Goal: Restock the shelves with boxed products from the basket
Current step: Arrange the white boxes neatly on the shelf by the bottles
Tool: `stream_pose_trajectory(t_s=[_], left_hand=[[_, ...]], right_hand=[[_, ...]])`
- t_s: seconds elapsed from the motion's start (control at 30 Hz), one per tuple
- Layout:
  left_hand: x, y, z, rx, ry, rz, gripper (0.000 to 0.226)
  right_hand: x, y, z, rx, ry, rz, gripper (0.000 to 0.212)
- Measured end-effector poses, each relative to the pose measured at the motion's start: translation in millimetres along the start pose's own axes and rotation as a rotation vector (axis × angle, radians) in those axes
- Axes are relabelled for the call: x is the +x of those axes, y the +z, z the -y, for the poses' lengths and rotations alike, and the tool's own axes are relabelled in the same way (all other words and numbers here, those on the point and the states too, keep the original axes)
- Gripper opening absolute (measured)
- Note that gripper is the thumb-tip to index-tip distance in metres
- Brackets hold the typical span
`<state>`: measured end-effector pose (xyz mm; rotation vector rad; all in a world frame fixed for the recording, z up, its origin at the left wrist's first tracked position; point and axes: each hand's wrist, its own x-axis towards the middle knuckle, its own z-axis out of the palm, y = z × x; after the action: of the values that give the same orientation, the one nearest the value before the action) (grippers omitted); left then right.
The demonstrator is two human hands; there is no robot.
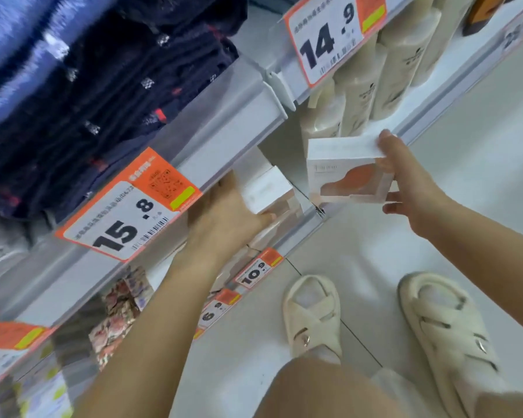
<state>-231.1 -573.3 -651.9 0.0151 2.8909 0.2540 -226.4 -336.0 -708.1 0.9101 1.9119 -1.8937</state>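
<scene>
My right hand point(411, 188) grips a white box with an orange-pink picture on its front point(341, 173), held in the air in front of the shelf edge. My left hand point(224, 215) reaches under the upper shelf and grips a white box point(266, 188) that stands among other white and peach boxes point(284, 218) on the lower shelf. The basket is not in view.
Dark blue folded clothes point(103, 101) lie on the upper shelf behind a 15.8 price tag point(130, 218). Cream bottles point(384, 73) stand right of a 14.9 tag point(329, 40). Floral packs point(118, 309) sit lower left. My two sandalled feet point(375, 321) stand on the pale tiled floor.
</scene>
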Motion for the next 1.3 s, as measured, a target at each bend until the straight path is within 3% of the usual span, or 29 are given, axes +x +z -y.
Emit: stream_pose_trajectory(t_s=[0.17, 0.33, 0.5, 0.7, 0.8, 0.93, 1.0, 1.07, 1.17, 1.3], left_hand=[[-0.1, 9.6, -10.3, 0.071, 0.063, -0.181, 0.103], [-23.9, 13.7, -50.9, -0.022, 0.254, -0.265, 0.096], [-43.4, 47.5, -85.3, -0.16, 0.366, -0.108, 0.096], [-17.3, 169.9, -98.3, -0.102, 0.354, 0.11, 0.097], [-1.5, 211.2, -93.5, -0.07, 0.353, 0.108, 0.096], [7.9, 227.9, -93.2, -0.068, 0.331, 0.122, 0.101], [7.4, 215.4, -97.3, -0.133, 0.331, 0.165, 0.105], [1.8, 191.5, -99.9, -0.338, 0.217, 0.232, 0.092], [-13.4, 145.1, -91.0, -0.655, 0.007, 0.078, 0.06], [-32.4, 99.8, -67.5, -0.619, 0.065, -0.027, 0.051]], right_hand=[[17.1, -4.2, -13.8, 0.016, -0.037, -0.023, 0.057], [13.9, -37.1, -27.1, 0.068, -0.081, -0.1, 0.033], [15.1, -76.2, -44.0, 0.173, -0.059, -0.236, 0.027], [28.7, -87.6, -74.2, 0.058, -0.009, -0.211, 0.037], [34.8, -91.5, -88.9, 0.032, -0.001, -0.213, 0.036], [41.1, -92.2, -96.8, 0.171, -0.018, -0.252, 0.024], [42.6, -86.0, -96.6, 0.215, -0.044, -0.206, 0.026], [40.1, -74.6, -91.4, 0.218, -0.068, -0.132, 0.034], [35.5, -57.2, -80.4, 0.188, -0.109, -0.009, 0.052], [25.8, -29.5, -64.3, 0.152, -0.105, 0.21, 0.029]])
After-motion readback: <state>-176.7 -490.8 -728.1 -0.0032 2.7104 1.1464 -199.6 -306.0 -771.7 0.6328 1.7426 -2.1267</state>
